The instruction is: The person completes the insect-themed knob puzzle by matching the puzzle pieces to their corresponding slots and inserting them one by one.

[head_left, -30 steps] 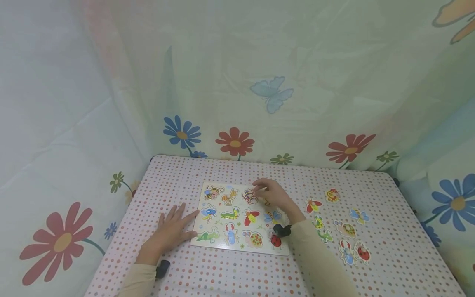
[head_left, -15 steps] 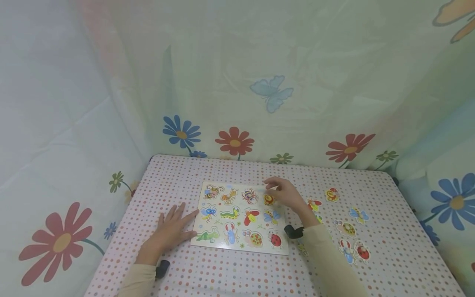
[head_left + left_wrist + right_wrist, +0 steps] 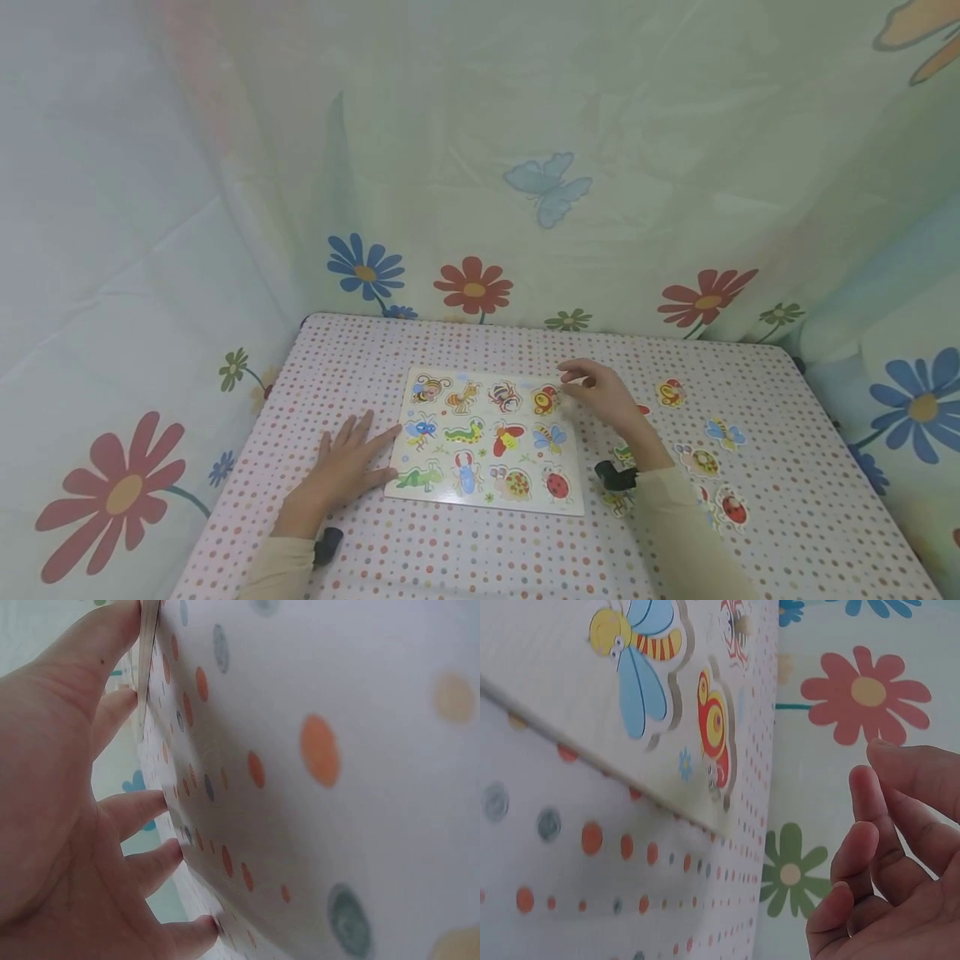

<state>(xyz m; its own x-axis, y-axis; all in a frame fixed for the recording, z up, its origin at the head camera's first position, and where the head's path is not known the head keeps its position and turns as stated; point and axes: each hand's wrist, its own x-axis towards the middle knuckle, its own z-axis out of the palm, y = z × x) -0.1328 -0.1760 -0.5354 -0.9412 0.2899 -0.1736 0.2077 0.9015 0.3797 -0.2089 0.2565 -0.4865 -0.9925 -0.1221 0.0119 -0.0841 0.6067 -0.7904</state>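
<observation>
A wooden puzzle board (image 3: 480, 502) printed with insects lies on the dotted table. My left hand (image 3: 343, 471) rests at its left side, fingers spread; thumb and forefinger touch the board's edge (image 3: 147, 667). The other fingertips are on the tablecloth. Over the board's far right corner hovers my right hand (image 3: 598, 396), beside the red-and-yellow butterfly (image 3: 545, 400). Its fingers (image 3: 866, 840) are loosely bent and hold nothing, as the right wrist view shows. A bee-like insect with blue wings (image 3: 641, 694) and the spider picture (image 3: 505, 397) are also on the board.
Loose insect pieces lie right of the board: a butterfly (image 3: 670, 392), a blue-winged insect (image 3: 725, 434), a snail (image 3: 703, 462), a ladybird (image 3: 732, 507) and others. My right forearm partly covers several. A flower-printed curtain (image 3: 420, 167) hangs behind the table.
My right hand has moved right from the spider picture, past the butterfly picture, which now shows. Its forearm covers more of the loose pieces. The left hand has stayed in place.
</observation>
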